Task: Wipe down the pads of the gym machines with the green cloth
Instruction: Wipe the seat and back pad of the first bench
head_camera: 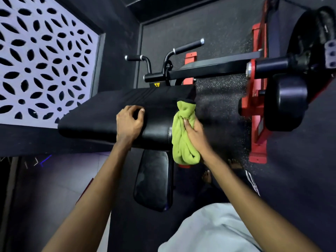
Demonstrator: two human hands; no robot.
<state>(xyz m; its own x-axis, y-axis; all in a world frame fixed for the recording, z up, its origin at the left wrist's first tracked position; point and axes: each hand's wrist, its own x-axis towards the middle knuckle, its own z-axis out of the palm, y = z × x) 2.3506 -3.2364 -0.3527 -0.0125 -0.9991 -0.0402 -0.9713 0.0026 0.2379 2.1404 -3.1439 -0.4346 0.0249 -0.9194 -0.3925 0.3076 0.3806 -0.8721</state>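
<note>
Open floor lies right of the pad; the black bar and handles crowd its far edge.

Soft cloth on dark upholstery

We see a fluffy, matt green cloth against a black pad whose leather-like cover looks dull on top and faintly glossy at its front edge. The lower seat pad shines more, the frame is red painted metal, and the floor is grainy and speckled.
</note>
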